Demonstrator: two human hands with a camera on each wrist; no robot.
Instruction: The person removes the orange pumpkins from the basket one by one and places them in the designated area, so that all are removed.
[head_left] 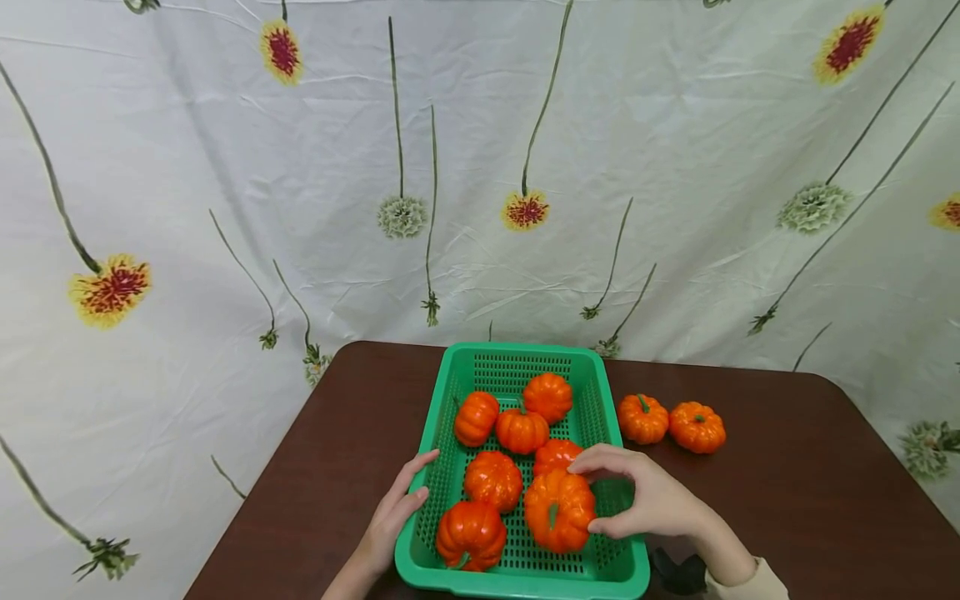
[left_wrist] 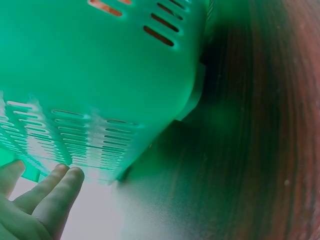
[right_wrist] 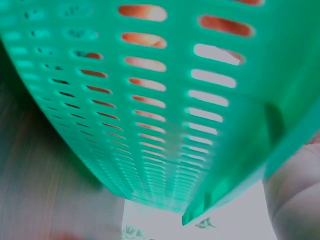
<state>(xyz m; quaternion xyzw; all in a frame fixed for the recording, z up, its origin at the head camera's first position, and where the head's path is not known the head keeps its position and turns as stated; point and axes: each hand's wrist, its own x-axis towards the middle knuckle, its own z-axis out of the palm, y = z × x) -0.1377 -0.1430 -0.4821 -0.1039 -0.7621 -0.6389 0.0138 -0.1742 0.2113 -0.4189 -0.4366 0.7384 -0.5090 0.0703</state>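
Note:
A green plastic basket (head_left: 525, 586) with slotted walls holds several small orange pumpkins. My right hand (head_left: 648, 498) reaches over the basket's right wall and pinches a pumpkin (head_left: 558, 510), with the thumb at its lower right and a finger at its top edge. That pumpkin overlaps another pumpkin (head_left: 557, 455) behind it. My left hand (head_left: 390, 517) is at the left rim, its fingers extended along the outside of the slotted wall in the left wrist view. Nearest to it inside are a pumpkin (head_left: 471, 533) in the front corner and a pumpkin (head_left: 492, 481) behind that one.
Two more pumpkins, one (head_left: 642, 418) beside the other (head_left: 697, 427), lie on the dark brown table (head_left: 787, 483) right of the basket. A black object (head_left: 678, 572) lies by the right forearm. Behind the table hangs a white flowered cloth (head_left: 480, 150).

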